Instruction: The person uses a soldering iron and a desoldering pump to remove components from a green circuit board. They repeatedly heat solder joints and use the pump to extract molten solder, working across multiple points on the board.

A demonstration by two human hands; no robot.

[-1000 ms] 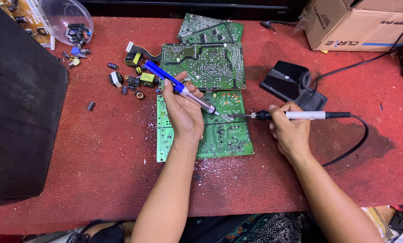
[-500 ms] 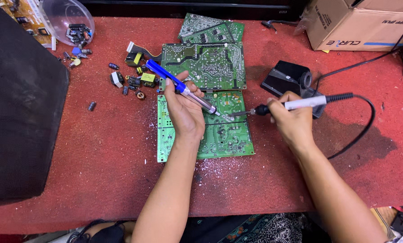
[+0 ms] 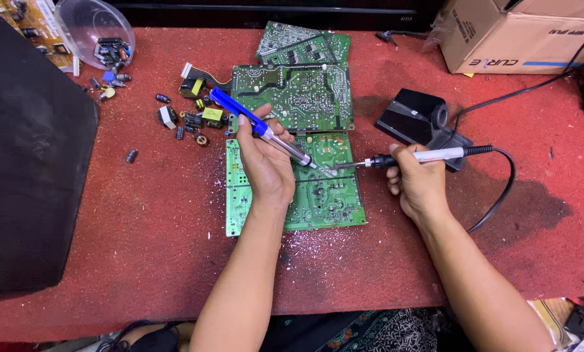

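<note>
My left hand (image 3: 263, 163) grips a blue and silver desoldering pump (image 3: 253, 124), its tip pointing down-right onto a green circuit board (image 3: 331, 195) that lies solder side up on the red table top. My right hand (image 3: 419, 182) holds a soldering iron (image 3: 429, 156) with a white handle, nearly level, and its metal tip meets the pump's tip over the board. A black cord (image 3: 500, 189) runs from the iron's handle off to the right.
Two more green boards (image 3: 298, 91) lie beyond the working one. Loose electronic parts (image 3: 188, 117) are scattered at left, near a clear plastic bowl (image 3: 90, 29). A black iron stand (image 3: 422, 120), a cardboard box (image 3: 520, 32) and a large black panel (image 3: 25, 169) edge the area.
My right hand dipped the soldering iron back toward level after tilting it up, keeping its tip on the board. The left hand with the pump barely moved.
</note>
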